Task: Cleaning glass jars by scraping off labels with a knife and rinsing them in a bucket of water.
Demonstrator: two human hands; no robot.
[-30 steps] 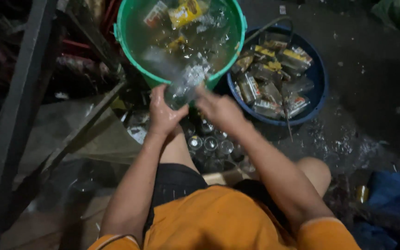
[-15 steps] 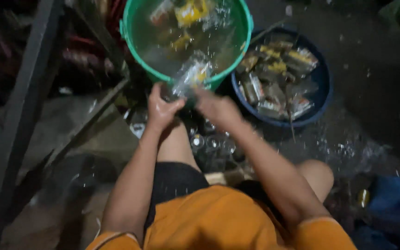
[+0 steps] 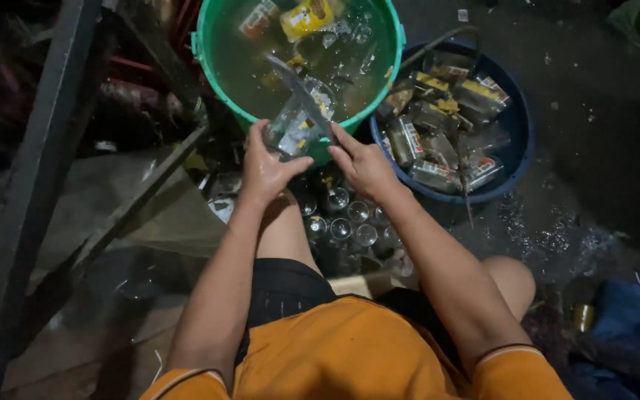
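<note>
Since 1 second ago, both hands have drawn nearer; my left hand (image 3: 264,167) grips the glass bottle (image 3: 299,122), my right hand (image 3: 364,164) pinches a blade (image 3: 301,92), best kept flat against its label.

Green tub (image 3: 209,67), 12 o'clock: bright green wall, murky greenish water; a yellow label (image 3: 305,16) and a red-and-white label (image 3: 255,16) afloat.
Clear bottle (image 3: 299,122), just below the tub, between the left hand (image 3: 268,170) and the right hand (image 3: 364,164): see-through, with yellow flecks.
Blue basin (image 3: 516,159), 2 o'clock: deep blue rim; grey-silver bottles with yellow and red-white labels.
Bottle mouths (image 3: 346,222), centre: pale shiny rings on black.
Shirt (image 3: 350,352), 6 o'clock: orange, sleeve hems piped white and dark.
Shorts (image 3: 287,285): black.
Cloth (image 3: 631,326), 4 o'clock: blue.
Ground (image 3: 601,96): dark grey, wet sheen.
</note>
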